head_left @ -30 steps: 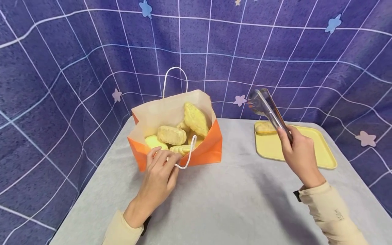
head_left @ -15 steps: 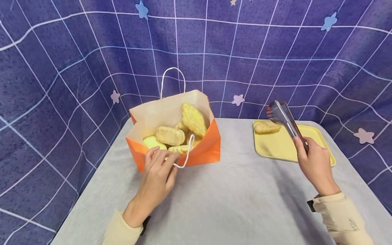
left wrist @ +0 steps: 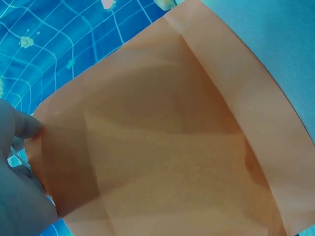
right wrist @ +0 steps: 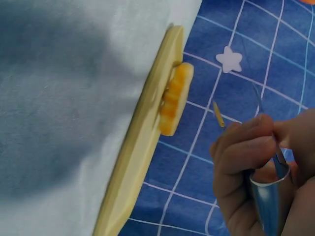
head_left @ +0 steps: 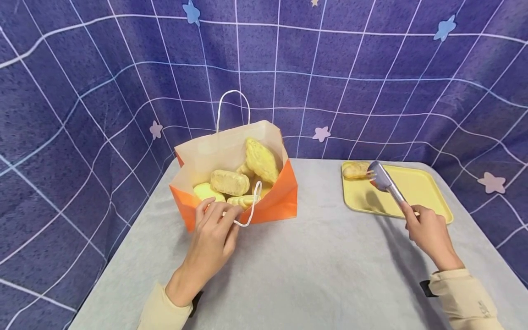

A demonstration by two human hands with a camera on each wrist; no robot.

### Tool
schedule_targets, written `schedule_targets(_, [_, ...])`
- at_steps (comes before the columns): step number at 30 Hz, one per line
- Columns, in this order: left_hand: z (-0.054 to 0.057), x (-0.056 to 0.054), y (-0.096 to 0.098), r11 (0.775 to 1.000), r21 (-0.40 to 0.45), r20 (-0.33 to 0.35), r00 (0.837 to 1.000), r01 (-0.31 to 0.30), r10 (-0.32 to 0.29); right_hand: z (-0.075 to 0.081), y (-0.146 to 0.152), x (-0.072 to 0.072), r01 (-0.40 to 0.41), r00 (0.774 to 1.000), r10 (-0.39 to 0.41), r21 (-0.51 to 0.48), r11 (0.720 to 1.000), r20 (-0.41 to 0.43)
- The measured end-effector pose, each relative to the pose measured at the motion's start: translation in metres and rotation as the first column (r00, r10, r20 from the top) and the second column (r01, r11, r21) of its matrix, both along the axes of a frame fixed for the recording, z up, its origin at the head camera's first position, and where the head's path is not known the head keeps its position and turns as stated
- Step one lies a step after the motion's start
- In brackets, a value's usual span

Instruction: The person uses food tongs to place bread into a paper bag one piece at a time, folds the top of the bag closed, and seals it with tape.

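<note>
My left hand [head_left: 212,245] grips the near rim of an orange paper bag [head_left: 280,201], beside its white handle; in the left wrist view the fingers [left wrist: 24,125] pinch the bag's edge. Several pale yellow bread pieces, among them an oblong roll [head_left: 229,182] and a pointed piece [head_left: 261,160], lie inside it. On the right, my right hand [head_left: 431,236] holds metal tongs [head_left: 396,192], angled down over a yellow tray [head_left: 425,188]. The tongs' head overlaps the right end of a small ridged bread [head_left: 354,170] at the tray's far left corner.
A grey cloth [head_left: 305,275] covers the table, stretching between bag and tray. Behind it and at the sides hangs a dark blue curtain [head_left: 297,55] with a white grid and stars. The bag's far handle [head_left: 234,90] stands upright.
My right hand has moved right and down, bringing the tongs from above the tray's left end down to the bread. The left hand keeps its grip on the bag.
</note>
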State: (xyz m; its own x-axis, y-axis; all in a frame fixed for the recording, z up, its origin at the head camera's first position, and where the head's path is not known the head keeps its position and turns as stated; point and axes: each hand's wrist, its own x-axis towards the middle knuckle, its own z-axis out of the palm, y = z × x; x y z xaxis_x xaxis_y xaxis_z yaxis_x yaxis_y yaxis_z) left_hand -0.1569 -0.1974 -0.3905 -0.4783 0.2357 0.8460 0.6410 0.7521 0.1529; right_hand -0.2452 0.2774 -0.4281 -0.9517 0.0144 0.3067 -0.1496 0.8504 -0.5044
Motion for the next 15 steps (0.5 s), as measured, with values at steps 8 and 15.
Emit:
schedule_targets(8, [0.002, 0.000, 0.002, 1.000, 0.000, -0.001, 1.000, 0.006, -0.006, -0.008, 0.014, -0.011, -0.047, 0.972, 0.054, -0.035, 0.998, 0.231])
schedule_targets(15, [0.003, 0.000, 0.003, 1.000, -0.012, 0.001, 1.000, 0.002, -0.002, -0.013, 0.019, -0.027, -0.066, 0.945, 0.084, -0.070, 0.995, 0.317])
